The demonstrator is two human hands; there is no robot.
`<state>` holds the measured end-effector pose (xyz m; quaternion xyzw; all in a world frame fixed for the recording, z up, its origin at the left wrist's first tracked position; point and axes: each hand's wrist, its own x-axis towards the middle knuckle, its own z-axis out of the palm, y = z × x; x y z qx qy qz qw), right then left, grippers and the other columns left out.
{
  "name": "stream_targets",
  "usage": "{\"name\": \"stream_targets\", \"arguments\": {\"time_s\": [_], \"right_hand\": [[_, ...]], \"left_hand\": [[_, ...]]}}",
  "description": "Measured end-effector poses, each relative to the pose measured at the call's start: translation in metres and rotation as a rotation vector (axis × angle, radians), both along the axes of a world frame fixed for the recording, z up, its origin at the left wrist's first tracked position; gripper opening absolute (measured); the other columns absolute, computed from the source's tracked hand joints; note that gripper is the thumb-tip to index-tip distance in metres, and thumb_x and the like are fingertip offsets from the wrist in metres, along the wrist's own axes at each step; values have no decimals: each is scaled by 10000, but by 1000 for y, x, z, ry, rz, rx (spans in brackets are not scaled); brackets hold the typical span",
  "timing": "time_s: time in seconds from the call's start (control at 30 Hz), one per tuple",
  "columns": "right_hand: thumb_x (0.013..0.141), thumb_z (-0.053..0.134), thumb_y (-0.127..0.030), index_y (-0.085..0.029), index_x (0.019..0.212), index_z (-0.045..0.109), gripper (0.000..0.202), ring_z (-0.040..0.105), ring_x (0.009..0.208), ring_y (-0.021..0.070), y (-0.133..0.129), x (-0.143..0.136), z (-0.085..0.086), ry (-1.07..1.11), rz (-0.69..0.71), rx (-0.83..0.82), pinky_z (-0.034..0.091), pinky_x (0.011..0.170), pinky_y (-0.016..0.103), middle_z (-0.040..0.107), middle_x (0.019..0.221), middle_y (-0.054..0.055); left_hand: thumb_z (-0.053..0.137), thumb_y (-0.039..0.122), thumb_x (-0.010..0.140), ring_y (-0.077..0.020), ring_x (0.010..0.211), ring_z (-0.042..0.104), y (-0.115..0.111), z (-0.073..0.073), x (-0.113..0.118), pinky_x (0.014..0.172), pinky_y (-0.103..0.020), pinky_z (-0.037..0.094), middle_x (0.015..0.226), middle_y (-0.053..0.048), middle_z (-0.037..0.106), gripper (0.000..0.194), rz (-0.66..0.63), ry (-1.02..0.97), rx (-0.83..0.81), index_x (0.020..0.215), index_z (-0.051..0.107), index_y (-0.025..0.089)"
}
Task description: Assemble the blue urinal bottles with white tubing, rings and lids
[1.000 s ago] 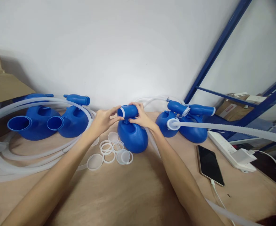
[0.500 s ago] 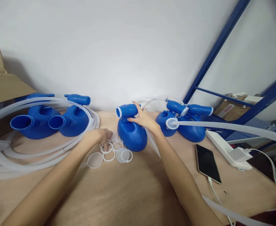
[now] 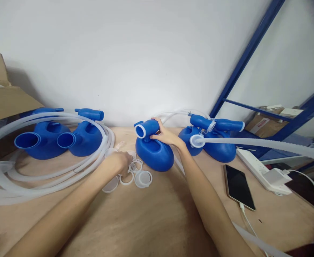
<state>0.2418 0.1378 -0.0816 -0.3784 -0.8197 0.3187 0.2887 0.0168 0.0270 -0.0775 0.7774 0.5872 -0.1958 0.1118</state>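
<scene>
My right hand point(image 3: 164, 134) is wrapped round a blue tube piece point(image 3: 149, 128) with a white ring at its mouth. It sits over a blue bottle point(image 3: 155, 154), which stands tilted on the table. Left of the bottle, my left hand point(image 3: 121, 163) reaches down among several translucent rings and caps point(image 3: 143, 179); its fingers are bent and partly hidden, and what they pinch is too small to make out. A white ring point(image 3: 126, 177) lies just below these fingers.
Coiled translucent hoses point(image 3: 52, 191) lie round two blue bottles point(image 3: 45, 142) at left, beside a cardboard box point(image 3: 9, 101). At right are two more bottles point(image 3: 221, 148), a ribbed hose point(image 3: 255, 143), a phone point(image 3: 239, 186) and a power strip point(image 3: 255, 167).
The held bottle has turned, its mouth now facing more toward me. My left hand has moved slightly right over the rings, and its fingers have closed up.
</scene>
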Motion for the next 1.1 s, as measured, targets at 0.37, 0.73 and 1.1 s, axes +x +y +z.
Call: {"name": "stream_targets", "arguments": {"time_s": [0.37, 0.73, 1.1], "right_hand": [[793, 760, -256, -325, 1599, 282, 940, 650, 1168, 255, -7, 8, 8, 48, 243, -89, 545, 1056, 440, 485, 1512, 105], [758, 796, -243, -311, 1567, 342, 930, 510, 1426, 321, -6, 6, 5, 117, 352, -124, 429, 1198, 515, 414, 1603, 107], [759, 787, -277, -311, 1493, 394, 833, 407, 1476, 334, -8, -4, -3, 146, 311, -57, 467, 1147, 492, 384, 1589, 89]], "left_hand": [[715, 411, 738, -312, 1054, 736, 3, 43, -46, 838, -354, 579, 1297, -128, 743, 626, -54, -255, 32, 1340, 682, 244], [563, 736, 879, -323, 1202, 673, 48, 15, -71, 1024, -418, 542, 1342, -124, 725, 744, 87, -909, 336, 1391, 675, 209], [590, 601, 824, -331, 1074, 680, 45, -13, -36, 1009, -494, 528, 1150, -147, 720, 503, 21, -935, 561, 1096, 585, 178]]}}
